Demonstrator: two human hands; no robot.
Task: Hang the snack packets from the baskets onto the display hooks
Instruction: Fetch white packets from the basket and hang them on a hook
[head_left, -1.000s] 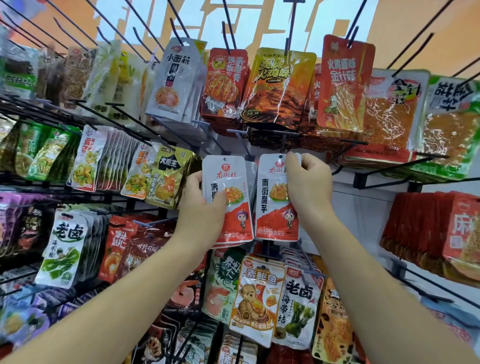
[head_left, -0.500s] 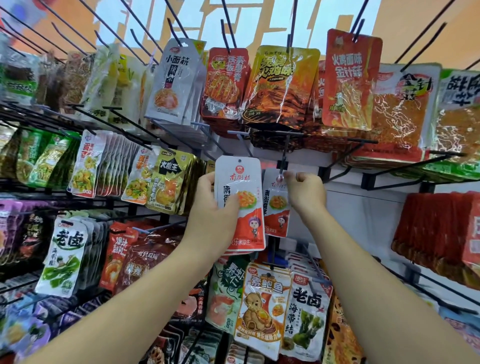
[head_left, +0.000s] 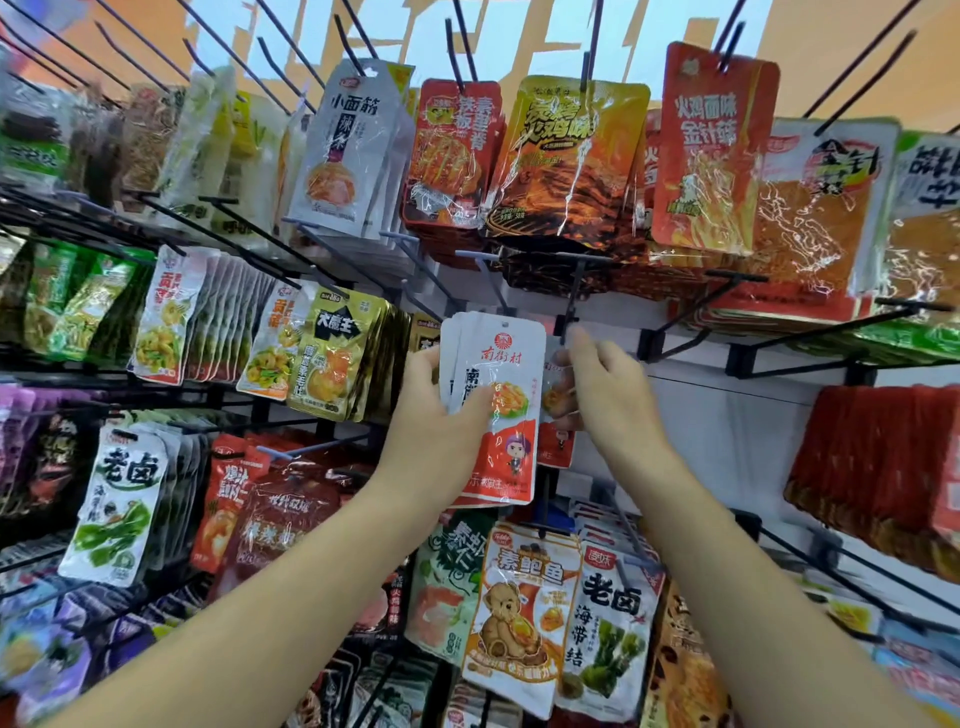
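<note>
A snack display wall is seen from head height, with both bare forearms raised toward it. A stack of packets (head_left: 498, 374), white at the top and red at the bottom, is held upright in the left hand (head_left: 431, 415). The thumb is pressed across the front of the stack and the fingers are curled behind it, so the stack is gripped firmly. It is held in front of the middle row of the wall, just left of a black wire hook (head_left: 571, 296).

A single packet (head_left: 558, 447) of the same kind is seen just below the tip of that hook, partly hidden behind the stack. The right hand (head_left: 608, 384) is raised beside it, with the fingertips close to the hook's tip. The fingers are blurred, so it cannot be told whether the single packet is pinched or only touched.

Above the hands, an orange packet (head_left: 566, 156) is hung among others on the upper row. Below the hands, a bear packet (head_left: 524, 613) and a seaweed packet (head_left: 610, 623) are hung side by side. To the right, a thick row of red packets (head_left: 878, 467) is hung before a white back panel (head_left: 727, 415).
</note>
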